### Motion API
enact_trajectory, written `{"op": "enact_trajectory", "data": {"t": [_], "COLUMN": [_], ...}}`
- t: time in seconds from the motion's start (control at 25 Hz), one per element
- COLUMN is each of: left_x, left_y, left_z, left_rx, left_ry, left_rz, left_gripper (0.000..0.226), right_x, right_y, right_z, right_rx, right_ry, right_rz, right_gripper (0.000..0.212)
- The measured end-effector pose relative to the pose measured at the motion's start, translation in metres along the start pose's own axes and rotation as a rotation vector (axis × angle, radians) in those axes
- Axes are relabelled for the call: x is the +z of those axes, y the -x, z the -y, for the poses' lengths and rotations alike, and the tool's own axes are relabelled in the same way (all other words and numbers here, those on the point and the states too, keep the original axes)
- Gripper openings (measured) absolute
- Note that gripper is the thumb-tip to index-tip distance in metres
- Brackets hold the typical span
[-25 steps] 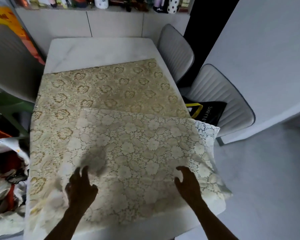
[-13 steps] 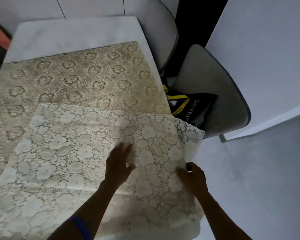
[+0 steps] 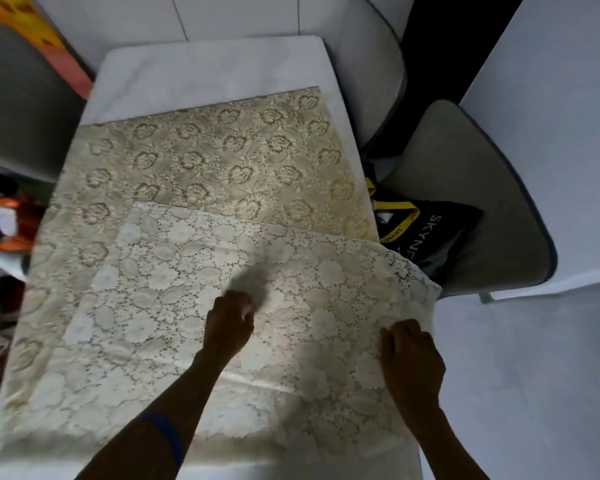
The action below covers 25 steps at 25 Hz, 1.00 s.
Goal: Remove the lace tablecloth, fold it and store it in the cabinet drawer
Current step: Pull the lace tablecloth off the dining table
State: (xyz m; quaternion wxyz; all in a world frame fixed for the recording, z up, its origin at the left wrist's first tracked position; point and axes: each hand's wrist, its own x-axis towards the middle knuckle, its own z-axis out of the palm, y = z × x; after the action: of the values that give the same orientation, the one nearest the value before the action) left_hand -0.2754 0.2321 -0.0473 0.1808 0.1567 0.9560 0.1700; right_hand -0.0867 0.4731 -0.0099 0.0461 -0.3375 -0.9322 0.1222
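The cream lace tablecloth [image 3: 174, 289] lies folded over on the near half of the white table [image 3: 205, 67], on top of a gold flower-patterned cloth [image 3: 205, 157]. Its right end hangs past the table's edge. My left hand [image 3: 229, 327] is on the middle of the lace, fingers curled down into the fabric; it is blurred. At the lace's right edge my right hand [image 3: 409, 358] grips the fabric with bent fingers. No cabinet drawer is in view.
Two grey padded chairs [image 3: 465, 202] stand along the table's right side, the nearer one holding a black bag with yellow straps [image 3: 426, 230]. Another chair back [image 3: 18, 98] and a pile of clutter [image 3: 0, 230] are on the left. Grey floor [image 3: 534, 375] lies to the right.
My left hand went from the lace's near-left part to its middle and its flat fingers curled. My right hand shifted to the lace's right edge and gripped it. The view swung right, then back.
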Motion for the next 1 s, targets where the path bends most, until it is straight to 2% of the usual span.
{"op": "enact_trajectory", "data": {"t": [0.08, 0.2, 0.28, 0.44, 0.48, 0.56, 0.64, 0.76, 0.88, 1.0], "left_x": [-0.027, -0.053, -0.063, -0.08, -0.081, -0.08, -0.08, -0.08, -0.096, -0.13], "left_y": [-0.01, -0.011, -0.013, -0.033, -0.037, -0.04, -0.039, -0.036, -0.028, -0.029], "left_z": [0.049, 0.123, 0.167, 0.207, 0.211, 0.222, 0.225, 0.222, 0.224, 0.244], "left_rx": [-0.308, -0.537, -0.588, -0.596, -0.588, -0.577, -0.562, -0.517, -0.471, -0.423], "left_ry": [0.005, -0.056, -0.048, 0.174, 0.171, 0.168, 0.324, 0.382, 0.433, 0.466], "left_rz": [-0.031, -0.018, -0.041, 0.046, 0.022, -0.126, -0.228, -0.262, -0.391, -0.583], "left_gripper": [0.04, 0.062, 0.074, 0.131, 0.132, 0.114, 0.079, 0.023, 0.007, 0.006], "right_x": [0.005, 0.018, 0.029, 0.058, 0.064, 0.069, 0.068, 0.063, 0.049, 0.03], "right_y": [-0.006, -0.016, -0.02, -0.02, -0.021, -0.024, -0.027, -0.026, -0.03, -0.046], "right_z": [0.032, 0.064, 0.078, 0.11, 0.116, 0.125, 0.126, 0.124, 0.121, 0.116], "right_rx": [-0.114, -0.162, -0.156, -0.179, -0.151, 0.014, 0.19, 0.224, 0.215, 0.27], "right_ry": [0.012, 0.046, 0.082, 0.003, -0.002, -0.02, -0.022, 0.026, 0.001, -0.116], "right_rz": [-0.02, -0.001, 0.074, 0.315, 0.358, 0.405, 0.391, 0.354, 0.158, -0.087], "right_gripper": [0.015, 0.014, 0.011, 0.006, 0.012, 0.034, 0.044, 0.031, 0.016, 0.012]}}
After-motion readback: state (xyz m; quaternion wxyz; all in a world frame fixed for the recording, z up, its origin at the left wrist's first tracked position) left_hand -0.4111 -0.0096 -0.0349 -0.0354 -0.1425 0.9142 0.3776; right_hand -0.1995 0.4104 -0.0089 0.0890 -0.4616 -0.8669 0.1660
